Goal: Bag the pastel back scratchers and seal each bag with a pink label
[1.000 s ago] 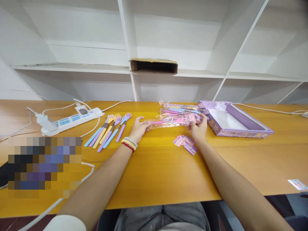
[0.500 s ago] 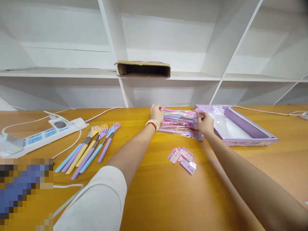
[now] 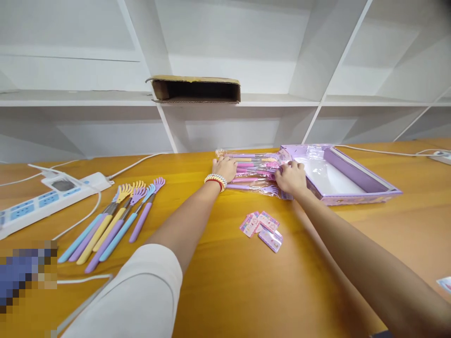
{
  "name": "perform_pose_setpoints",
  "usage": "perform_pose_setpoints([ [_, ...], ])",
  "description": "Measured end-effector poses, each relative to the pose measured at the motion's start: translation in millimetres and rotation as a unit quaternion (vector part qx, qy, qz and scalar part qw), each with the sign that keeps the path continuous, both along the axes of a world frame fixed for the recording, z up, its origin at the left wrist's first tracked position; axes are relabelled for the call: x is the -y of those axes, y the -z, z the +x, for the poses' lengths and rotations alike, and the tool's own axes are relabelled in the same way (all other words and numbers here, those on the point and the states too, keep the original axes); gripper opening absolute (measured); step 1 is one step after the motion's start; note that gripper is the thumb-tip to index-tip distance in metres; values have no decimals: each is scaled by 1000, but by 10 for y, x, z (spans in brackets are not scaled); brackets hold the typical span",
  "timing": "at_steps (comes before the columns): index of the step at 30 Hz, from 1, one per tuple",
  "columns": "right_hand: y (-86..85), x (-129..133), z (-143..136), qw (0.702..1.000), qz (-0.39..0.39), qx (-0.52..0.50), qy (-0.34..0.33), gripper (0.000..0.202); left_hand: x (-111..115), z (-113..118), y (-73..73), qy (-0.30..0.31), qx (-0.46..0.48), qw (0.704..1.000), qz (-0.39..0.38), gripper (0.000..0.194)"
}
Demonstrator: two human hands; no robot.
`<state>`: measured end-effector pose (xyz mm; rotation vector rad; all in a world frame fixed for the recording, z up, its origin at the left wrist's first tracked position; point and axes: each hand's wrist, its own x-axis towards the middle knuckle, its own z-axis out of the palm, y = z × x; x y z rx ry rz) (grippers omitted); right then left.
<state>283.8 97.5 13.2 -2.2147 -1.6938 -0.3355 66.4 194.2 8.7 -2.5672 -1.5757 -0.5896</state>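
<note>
White shelves back the orange table [image 3: 225, 291], where both hands press on a stack of wrapped scratchers [image 3: 254, 172] beside the purple box [image 3: 362, 185]. Left hand [image 3: 224, 168] lies flat on the handle end and right hand [image 3: 291, 177] curls over the other, apparently squaring the slippery pile; loose scratchers [image 3: 116, 213] and small cards [image 3: 262, 226] lie nearer

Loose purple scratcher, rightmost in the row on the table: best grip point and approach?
Probably the purple scratcher by its straight handle near the middle, pinched from above. It lies flat, its right side open tabletop; the claw head is splayed, and a blue neighbour crowds its left.
</note>
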Motion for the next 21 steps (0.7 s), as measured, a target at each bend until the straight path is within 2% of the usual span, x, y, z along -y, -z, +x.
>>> perform_pose_setpoints([
  [7,128,52,-129,999,-24,-27,-20,57,104,-83,-42,-5,-13,997,-72,40],
  [10,133,71,-161,999,-5,-42,-13,62,141,-94,-57,-10,-24,997,-68,40],
  [13,128,144,-226,998,47,-37,-23,66,221,-106,-60,-16,-25,999,-34,39],
  [17,120,331,-395,993,93,-47,-54,62,438,-166,-89,-8,-10,1000,16,45],
  [21,156,478,-590,981,142,-111,-67,52,762,-309,-136,54,0,998,29,47],
])
